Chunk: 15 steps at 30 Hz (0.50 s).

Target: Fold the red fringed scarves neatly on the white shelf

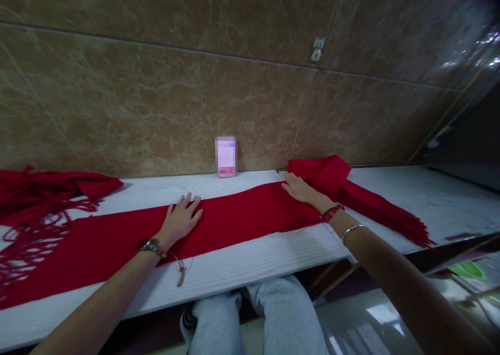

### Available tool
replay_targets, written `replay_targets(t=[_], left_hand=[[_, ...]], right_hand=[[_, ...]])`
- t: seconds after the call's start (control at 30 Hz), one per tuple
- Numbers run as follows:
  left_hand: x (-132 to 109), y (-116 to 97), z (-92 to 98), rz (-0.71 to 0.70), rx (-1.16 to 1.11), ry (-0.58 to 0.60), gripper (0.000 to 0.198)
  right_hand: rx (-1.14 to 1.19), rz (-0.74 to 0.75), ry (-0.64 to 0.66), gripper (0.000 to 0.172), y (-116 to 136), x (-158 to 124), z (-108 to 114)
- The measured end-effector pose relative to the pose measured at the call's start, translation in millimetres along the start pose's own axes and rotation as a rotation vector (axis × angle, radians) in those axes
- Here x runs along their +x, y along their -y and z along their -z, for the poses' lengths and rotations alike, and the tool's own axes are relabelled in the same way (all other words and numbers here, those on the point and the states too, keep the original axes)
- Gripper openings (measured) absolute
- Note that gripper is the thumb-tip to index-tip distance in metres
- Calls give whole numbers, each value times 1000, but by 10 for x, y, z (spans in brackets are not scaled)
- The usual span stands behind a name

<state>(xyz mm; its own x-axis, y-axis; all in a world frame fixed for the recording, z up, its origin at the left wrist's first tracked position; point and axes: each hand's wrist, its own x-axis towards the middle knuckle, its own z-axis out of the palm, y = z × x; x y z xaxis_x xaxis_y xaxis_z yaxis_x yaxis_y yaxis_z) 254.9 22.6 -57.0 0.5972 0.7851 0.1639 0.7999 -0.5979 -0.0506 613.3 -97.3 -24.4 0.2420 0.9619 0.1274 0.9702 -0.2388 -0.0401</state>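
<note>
A long red scarf [238, 214] lies stretched across the white wood-grain table, its knotted fringe spread at the far left. My left hand [180, 220] rests flat on it left of the middle, fingers spread. Toward the scarf's right part, my right hand [300, 190] presses down with its fingers stretched out. Just beyond that hand, red fabric [324, 172] is bunched and folded, and a fringed length runs from it toward the right front edge. Whether this is the same scarf I cannot tell. Another heap of red fringed fabric [50, 188] lies at the back left.
A phone-like device [225, 157] with a blurred screen leans upright against the brown tiled wall [156, 110]. The white table [242, 261] ends close above my knees. A dark object [469, 141] stands at the right, and a green basin [467, 270] is lower down there.
</note>
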Motion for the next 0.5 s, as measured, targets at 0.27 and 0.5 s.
replay_targets(t=[0.27, 0.5], left_hand=[[7, 19, -34, -102, -16, 78, 52], [16, 37, -64, -114, -12, 62, 51]], right_hand=[[-19, 580, -13, 51, 1184, -526, -151], [-35, 340, 42, 50, 408, -508, -243]])
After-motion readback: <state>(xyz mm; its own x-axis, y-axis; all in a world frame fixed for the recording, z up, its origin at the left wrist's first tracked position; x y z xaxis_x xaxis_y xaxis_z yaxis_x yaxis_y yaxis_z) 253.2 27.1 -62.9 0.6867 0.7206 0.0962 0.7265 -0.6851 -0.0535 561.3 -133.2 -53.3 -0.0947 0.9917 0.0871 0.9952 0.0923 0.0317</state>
